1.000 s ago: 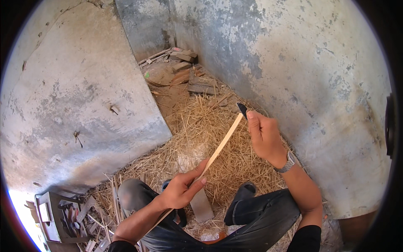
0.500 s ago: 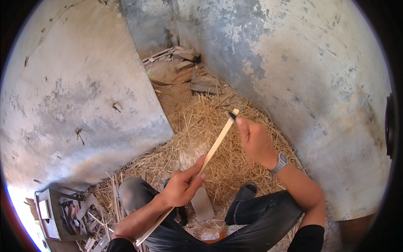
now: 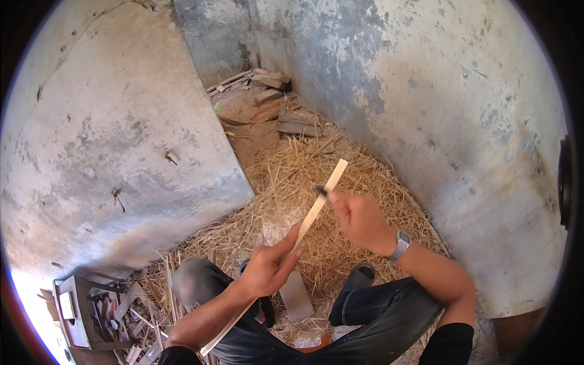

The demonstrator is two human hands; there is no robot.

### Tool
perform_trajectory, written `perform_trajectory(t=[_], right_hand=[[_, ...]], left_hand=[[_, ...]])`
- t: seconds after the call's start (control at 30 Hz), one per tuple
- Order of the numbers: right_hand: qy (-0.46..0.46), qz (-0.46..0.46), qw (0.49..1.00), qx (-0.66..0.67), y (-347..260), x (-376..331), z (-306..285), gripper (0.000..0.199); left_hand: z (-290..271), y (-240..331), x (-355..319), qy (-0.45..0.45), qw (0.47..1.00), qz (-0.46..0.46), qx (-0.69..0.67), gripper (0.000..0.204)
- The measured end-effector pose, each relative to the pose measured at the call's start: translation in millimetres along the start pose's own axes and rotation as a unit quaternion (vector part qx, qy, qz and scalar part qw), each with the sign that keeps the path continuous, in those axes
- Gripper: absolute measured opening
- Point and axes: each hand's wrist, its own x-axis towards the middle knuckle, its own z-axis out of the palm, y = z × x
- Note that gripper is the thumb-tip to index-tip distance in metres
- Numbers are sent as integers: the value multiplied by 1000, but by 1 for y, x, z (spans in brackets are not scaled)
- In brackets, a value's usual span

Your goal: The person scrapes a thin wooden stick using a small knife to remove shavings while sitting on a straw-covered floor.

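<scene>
A long, pale strip of wood or bamboo (image 3: pixel 331 177) runs diagonally from beside my left forearm up past my right hand. My left hand (image 3: pixel 267 266) is closed round its middle, thumb and forefinger pinching it. My right hand (image 3: pixel 363 222), wearing a grey wristwatch (image 3: pixel 400 245), is closed on a small dark blade-like tool (image 3: pixel 320 191). That tool lies across the strip, a little below its upper end; most of its grip is hidden in my fingers. Both hands are over my bent legs (image 3: pixel 389 307), above the straw.
Straw or shavings (image 3: pixel 310 170) cover the floor. A flat block (image 3: pixel 296 296) lies between my feet. Bricks and planks (image 3: pixel 271 82) are piled in the far corner. A box of scraps (image 3: pixel 82 313) stands at the lower left. Worn walls (image 3: pixel 462 140) rise on both sides.
My right hand and the dark tool have moved down along the strip, away from its upper end. My left hand keeps its grip in nearly the same place.
</scene>
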Motion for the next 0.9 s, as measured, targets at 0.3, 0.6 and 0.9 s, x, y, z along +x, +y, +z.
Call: perform_trajectory(t=[0.3,0.6,0.9], right_hand=[[32,-17,999,-20,6,4,7,45],[52,-4,998,-20,15,21,-8,42],[-30,-56,998,4,-10,-5,23,42]], left_hand=[[0,11,0,9,999,-31,24,56],[0,5,3,-19,982,-51,-183,52],[-10,5,2,-67,916,-171,-357,54]])
